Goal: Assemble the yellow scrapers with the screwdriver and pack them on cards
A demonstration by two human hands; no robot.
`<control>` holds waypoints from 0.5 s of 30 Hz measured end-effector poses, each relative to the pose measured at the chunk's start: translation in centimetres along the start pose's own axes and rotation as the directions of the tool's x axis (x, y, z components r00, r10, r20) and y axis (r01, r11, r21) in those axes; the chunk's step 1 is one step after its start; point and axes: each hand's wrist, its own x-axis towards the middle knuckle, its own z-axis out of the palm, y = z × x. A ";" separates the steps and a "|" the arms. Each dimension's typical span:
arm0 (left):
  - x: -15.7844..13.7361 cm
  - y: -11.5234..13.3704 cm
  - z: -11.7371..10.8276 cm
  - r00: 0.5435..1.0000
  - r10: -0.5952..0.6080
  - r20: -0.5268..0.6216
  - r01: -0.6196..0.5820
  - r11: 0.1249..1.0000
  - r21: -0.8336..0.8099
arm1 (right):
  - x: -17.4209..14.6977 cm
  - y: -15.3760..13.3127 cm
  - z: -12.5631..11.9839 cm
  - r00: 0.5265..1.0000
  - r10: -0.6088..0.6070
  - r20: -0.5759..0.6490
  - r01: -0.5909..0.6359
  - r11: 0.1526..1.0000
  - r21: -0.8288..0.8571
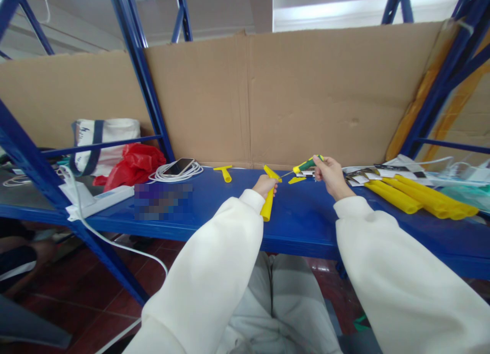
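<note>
My left hand (266, 186) is closed around a yellow plastic tool with a tube-like handle (267, 209) and a flared head, held tilted over the blue shelf (237, 206). In my right hand (329, 176) is a screwdriver (305, 165) with a green and yellow handle. Its thin shaft points left, and the tip meets or nearly meets the yellow tool's head close to my left fingers; exact contact is too small to tell. A small flat yellow piece (296, 180) lies between my hands. Farther left rests a yellow T-shaped piece (225, 173).
Several yellow tubes (424, 196) lie at the right, beside flat dark-and-white packets (360, 177). To the left are a coiled white cable (195, 169), a phone (181, 166), a power strip (109, 198) and a red bag (133, 165). Cardboard (317, 98) walls the back, between blue posts (143, 78).
</note>
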 end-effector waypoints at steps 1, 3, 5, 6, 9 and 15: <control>0.0 0.0 0.0 1.000 0.000 0.002 0.000 1.000 0.001 | 0.0 0.0 0.0 1.000 -0.008 -0.011 0.008 1.000 -0.001; -0.1 0.0 0.0 1.000 0.005 0.008 -0.005 1.000 0.006 | 0.0 0.0 0.1 0.999 -0.032 -0.036 0.032 0.999 -0.003; -0.1 0.0 0.1 1.000 0.014 0.021 -0.014 1.000 0.008 | 0.0 -0.1 0.1 0.996 -0.058 -0.067 0.058 0.998 -0.004; -0.1 0.0 0.1 0.999 0.018 0.029 -0.019 1.000 0.008 | 0.0 -0.1 0.2 0.994 -0.069 -0.081 0.069 0.998 -0.002; -0.1 -0.1 0.1 0.999 0.023 0.041 -0.023 1.000 0.007 | 0.0 -0.1 0.2 0.991 -0.085 -0.108 0.086 0.996 0.008; 0.1 -0.2 0.1 0.999 0.017 0.037 -0.018 1.000 0.010 | 0.0 -0.1 0.2 0.991 -0.076 -0.109 0.076 0.997 0.003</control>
